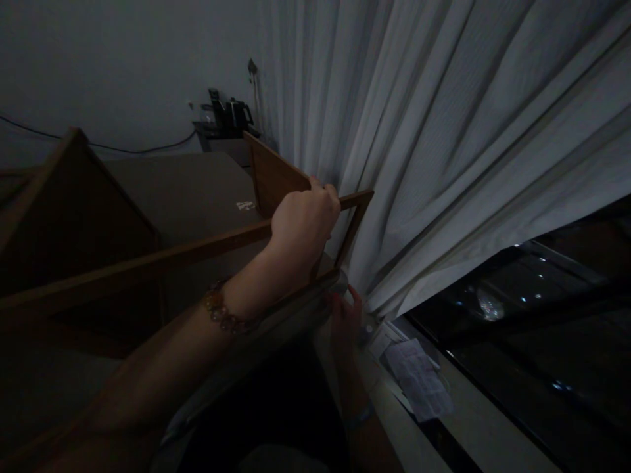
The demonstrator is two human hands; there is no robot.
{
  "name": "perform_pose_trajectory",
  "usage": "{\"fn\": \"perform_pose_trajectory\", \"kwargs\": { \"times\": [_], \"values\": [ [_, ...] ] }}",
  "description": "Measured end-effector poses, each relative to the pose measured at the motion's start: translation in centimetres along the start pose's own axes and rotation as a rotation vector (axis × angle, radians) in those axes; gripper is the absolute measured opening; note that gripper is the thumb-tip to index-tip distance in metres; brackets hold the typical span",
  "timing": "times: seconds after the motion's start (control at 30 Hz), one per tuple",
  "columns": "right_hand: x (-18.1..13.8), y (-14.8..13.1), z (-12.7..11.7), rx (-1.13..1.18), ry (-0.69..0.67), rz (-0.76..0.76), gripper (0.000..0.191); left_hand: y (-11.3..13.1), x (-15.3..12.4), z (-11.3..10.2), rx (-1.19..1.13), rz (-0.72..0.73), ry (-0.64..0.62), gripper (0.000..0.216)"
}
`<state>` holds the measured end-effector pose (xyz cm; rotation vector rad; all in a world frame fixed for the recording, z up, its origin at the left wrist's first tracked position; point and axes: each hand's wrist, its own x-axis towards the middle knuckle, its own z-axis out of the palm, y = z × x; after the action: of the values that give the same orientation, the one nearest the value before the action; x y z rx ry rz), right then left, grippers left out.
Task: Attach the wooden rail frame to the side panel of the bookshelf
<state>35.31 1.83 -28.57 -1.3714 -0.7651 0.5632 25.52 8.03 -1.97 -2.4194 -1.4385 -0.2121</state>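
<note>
"While the left hand (pixel 303 220) clamps its fingers around the wooden frame (pixel 210 246) near the white curtain (pixel 409 131), where's the right hand (pixel 346 318)?"
"Lower, by a pale piece (pixel 340 284); whether its fingers grip, I can't tell"

1. Wooden frame (pixel 217 244): mid-brown.
2. Curtain (pixel 444 118): greyish white, plain.
3. Flat surface (pixel 177 187): dull grey-brown with a pale patch (pixel 245 205).
4. Bracelet (pixel 215 303): amber-brown.
5. Papers (pixel 418 378): pale grey with darker print markings.
6. Jug (pixel 237 114): black.
7. Wall (pixel 118 59): plain grey.
</note>
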Motion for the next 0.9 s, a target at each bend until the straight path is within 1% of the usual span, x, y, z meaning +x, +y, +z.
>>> {"fn": "perform_pose_trajectory", "kwargs": {
  "times": [0.1,0.27,0.43,0.5,0.63,0.73,0.8,0.9],
  "values": [
    [0.0,0.08,0.03,0.01,0.011,0.032,0.033,-0.02,0.08,0.04,-0.011,-0.003,0.007,0.04],
    [-0.07,0.2,-0.43,-0.092,0.026,-0.026,0.031,-0.01,0.18,0.2,-0.003,-0.016,0.011,0.041],
    [-0.36,-0.23,-0.09,0.039,-0.099,0.047,0.033,0.04,0.1,0.16,-0.01,-0.004,0.015,0.04],
    [-0.38,-0.41,0.17,0.069,-0.15,0.051,0.034,0.05,0.05,0.12,-0.01,-0.006,0.02,0.04],
    [-0.23,-0.28,0.44,0.108,-0.199,0.052,0.038,0.07,0.01,0.06,0.007,-0.021,0.0,0.041],
    [-0.14,0.0,0.53,0.133,-0.208,0.068,0.039,0.03,0.05,0.17,0.021,-0.018,0.0,0.043],
    [-0.11,0.13,0.51,0.104,-0.204,0.032,0.038,-0.02,0.1,0.32,0.021,-0.014,0.013,0.044],
    [0.0,0.33,0.13,-0.012,-0.217,-0.082,0.036,-0.07,0.14,0.48,0.012,-0.01,0.025,0.044]
  ]
}}
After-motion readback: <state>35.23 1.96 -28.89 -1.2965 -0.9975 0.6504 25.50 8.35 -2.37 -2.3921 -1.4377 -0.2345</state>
